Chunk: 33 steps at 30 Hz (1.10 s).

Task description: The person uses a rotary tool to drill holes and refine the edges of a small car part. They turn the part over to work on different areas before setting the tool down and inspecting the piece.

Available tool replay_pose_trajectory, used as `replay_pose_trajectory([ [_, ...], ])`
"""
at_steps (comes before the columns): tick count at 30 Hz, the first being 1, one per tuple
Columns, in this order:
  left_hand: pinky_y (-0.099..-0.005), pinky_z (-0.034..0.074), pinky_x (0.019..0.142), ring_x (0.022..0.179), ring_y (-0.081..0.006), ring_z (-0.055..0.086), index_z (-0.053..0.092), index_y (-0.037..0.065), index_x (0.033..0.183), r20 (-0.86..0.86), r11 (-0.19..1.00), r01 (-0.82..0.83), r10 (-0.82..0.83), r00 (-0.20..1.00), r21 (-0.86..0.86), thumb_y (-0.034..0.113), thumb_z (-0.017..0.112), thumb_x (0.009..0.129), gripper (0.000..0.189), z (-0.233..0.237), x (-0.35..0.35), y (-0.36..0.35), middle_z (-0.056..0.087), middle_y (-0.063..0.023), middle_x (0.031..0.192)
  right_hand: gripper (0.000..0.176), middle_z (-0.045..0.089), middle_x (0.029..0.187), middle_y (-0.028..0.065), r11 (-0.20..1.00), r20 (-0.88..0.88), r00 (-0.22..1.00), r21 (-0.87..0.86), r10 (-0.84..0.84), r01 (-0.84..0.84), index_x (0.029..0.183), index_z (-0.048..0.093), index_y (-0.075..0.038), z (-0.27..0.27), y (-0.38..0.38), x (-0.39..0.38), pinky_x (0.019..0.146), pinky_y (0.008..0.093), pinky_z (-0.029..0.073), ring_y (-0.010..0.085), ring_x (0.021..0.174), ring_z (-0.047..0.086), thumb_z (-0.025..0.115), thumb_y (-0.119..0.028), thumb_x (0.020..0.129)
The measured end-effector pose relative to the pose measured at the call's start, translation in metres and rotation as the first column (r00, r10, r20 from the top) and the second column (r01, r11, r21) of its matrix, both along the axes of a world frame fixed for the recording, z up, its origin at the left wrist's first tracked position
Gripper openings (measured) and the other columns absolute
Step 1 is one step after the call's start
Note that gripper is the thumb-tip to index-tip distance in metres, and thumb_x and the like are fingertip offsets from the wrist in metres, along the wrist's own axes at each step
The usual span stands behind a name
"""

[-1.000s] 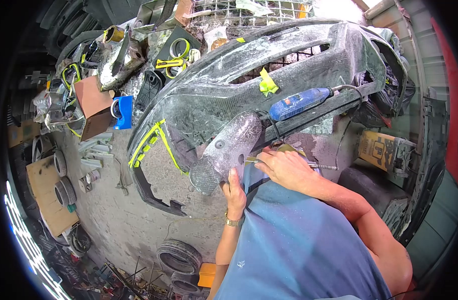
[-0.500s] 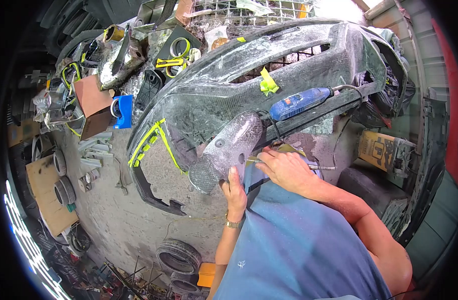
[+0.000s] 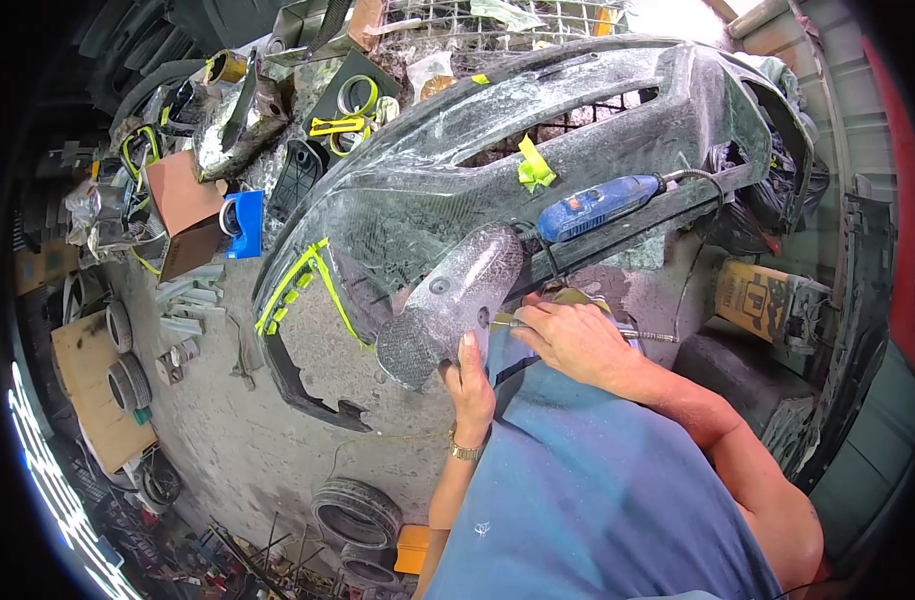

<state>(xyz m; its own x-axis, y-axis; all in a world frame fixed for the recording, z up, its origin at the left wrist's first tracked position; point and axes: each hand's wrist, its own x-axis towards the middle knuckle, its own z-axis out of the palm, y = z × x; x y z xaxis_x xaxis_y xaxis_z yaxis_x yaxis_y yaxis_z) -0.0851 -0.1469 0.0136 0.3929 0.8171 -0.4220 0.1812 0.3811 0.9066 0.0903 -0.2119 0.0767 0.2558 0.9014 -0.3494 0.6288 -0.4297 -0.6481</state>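
Observation:
My left hand [image 3: 467,385] grips the lower edge of a dusty carbon-weave part [image 3: 464,278], thumb pressed on its face. The part is rounded at the top, with a round recess and a dark hole. My right hand [image 3: 574,343] closes round a slim metal handpiece [image 3: 649,335], whose coiled end sticks out to the right. Its other end points at the part's lower right edge, and the tip is hard to make out. Above my hands, a blue rotary tool [image 3: 597,208] with a flexible shaft [image 3: 695,175] rests along a large dusty bumper [image 3: 417,225].
Yellow-green tape [image 3: 317,270] edges the bumper's left opening. Tape rolls [image 3: 358,96], a yellow cutter [image 3: 339,126] and a blue sheet [image 3: 245,225] lie at the upper left. Tyres [image 3: 357,513] sit on the floor, and a yellow box [image 3: 752,300] stands at the right.
My right hand and the handpiece have shifted slightly to the right, its coiled end a little further out. The dark cable has swung right. My left hand and the part have barely moved.

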Motion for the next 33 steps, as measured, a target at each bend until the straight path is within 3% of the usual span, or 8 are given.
replay_pose_trajectory([
  [4, -0.035, 0.043, 0.092, 0.105, -0.0198, 0.053, 0.051, -0.008, 0.125, -0.156, 0.98, 0.104, -0.077, 0.985, 0.171, 0.024, 0.052, 0.099, 0.041, -0.007, -0.005, -0.004, 0.055, -0.0158, 0.124, 0.024, 0.066, 0.099, 0.0173, 1.0, 0.004, 1.0, 0.03, -0.01, 0.01, 0.101, 0.06, -0.006, -0.002, -0.001, -0.001, 0.065, 0.0479, 0.053, 0.038, 0.078, 0.065, 0.056, -0.028, 0.092],
  [7, -0.0355, 0.043, 0.09, 0.103, -0.0195, 0.056, 0.059, -0.013, 0.111, -0.152, 0.985, 0.044, -0.018, 0.988, 0.167, 0.022, 0.05, 0.1, 0.037, 0.004, 0.005, -0.003, 0.063, -0.0165, 0.111, 0.025, 0.066, 0.102, 0.0173, 1.0, 0.002, 1.0, -0.022, -0.008, 0.008, 0.103, 0.06, -0.006, 0.003, 0.002, 0.002, 0.066, 0.0476, 0.053, 0.0379, 0.079, 0.065, 0.056, -0.028, 0.092],
  [9, -0.0353, 0.043, 0.09, 0.102, -0.0194, 0.056, 0.059, -0.012, 0.111, 0.059, 0.997, -0.076, 0.077, 0.995, -0.005, 0.022, 0.05, 0.1, 0.037, 0.01, 0.011, 0.0, 0.064, -0.0157, 0.111, 0.025, 0.066, 0.102, 0.0171, 1.0, 0.007, 1.0, -0.008, 0.003, -0.002, 0.103, 0.06, -0.006, -0.003, -0.001, -0.001, 0.066, 0.0477, 0.053, 0.0376, 0.08, 0.065, 0.056, -0.028, 0.092],
  [19, -0.0337, 0.043, 0.093, 0.107, -0.0187, 0.054, 0.052, -0.008, 0.122, 0.01, 0.999, 0.015, -0.015, 1.0, 0.05, 0.024, 0.052, 0.099, 0.04, 0.006, 0.006, 0.001, 0.058, -0.0139, 0.122, 0.027, 0.067, 0.1, 0.0157, 0.999, 0.031, 0.999, -0.023, 0.032, -0.031, 0.103, 0.061, -0.004, 0.002, 0.0, 0.003, 0.068, 0.0445, 0.054, 0.0352, 0.081, 0.066, 0.056, -0.029, 0.092],
  [22, -0.0336, 0.044, 0.092, 0.107, -0.0188, 0.055, 0.052, -0.009, 0.122, 0.04, 1.0, -0.004, 0.005, 0.999, -0.016, 0.024, 0.052, 0.099, 0.04, 0.011, 0.007, 0.001, 0.058, -0.014, 0.121, 0.027, 0.067, 0.097, 0.015, 0.999, 0.008, 0.999, -0.012, 0.031, -0.031, 0.103, 0.061, -0.004, 0.001, -0.001, 0.001, 0.068, 0.0445, 0.054, 0.0351, 0.082, 0.065, 0.056, -0.028, 0.092],
  [25, -0.034, 0.045, 0.085, 0.097, -0.0175, 0.057, 0.06, -0.012, 0.11, -0.085, 0.985, 0.094, -0.082, 0.993, 0.146, 0.023, 0.05, 0.1, 0.038, 0.012, 0.006, 0.0, 0.065, -0.0154, 0.109, 0.027, 0.067, 0.096, 0.0145, 0.999, 0.017, 0.999, 0.004, 0.036, -0.036, 0.103, 0.061, -0.004, 0.001, -0.002, 0.0, 0.068, 0.0444, 0.054, 0.0351, 0.082, 0.065, 0.056, -0.028, 0.092],
  [27, -0.034, 0.044, 0.086, 0.099, -0.0171, 0.056, 0.06, -0.012, 0.109, 0.002, 0.998, -0.014, 0.014, 1.0, 0.067, 0.023, 0.051, 0.1, 0.037, 0.01, 0.009, 0.0, 0.064, -0.0157, 0.11, 0.027, 0.066, 0.096, 0.0145, 0.999, 0.006, 0.999, -0.002, 0.034, -0.034, 0.103, 0.061, -0.004, 0.0, -0.002, 0.001, 0.068, 0.0443, 0.054, 0.0351, 0.081, 0.065, 0.056, -0.028, 0.092],
  [33, -0.0348, 0.043, 0.089, 0.104, -0.0185, 0.055, 0.058, -0.012, 0.114, 0.054, 0.999, -0.018, 0.016, 0.998, 0.032, 0.022, 0.052, 0.099, 0.037, 0.018, 0.015, 0.002, 0.062, -0.0167, 0.116, 0.026, 0.067, 0.096, 0.0136, 1.0, 0.062, 0.998, 0.009, 0.016, -0.016, 0.101, 0.061, -0.005, 0.005, 0.001, 0.002, 0.067, 0.0445, 0.054, 0.0335, 0.081, 0.066, 0.056, -0.029, 0.091],
])
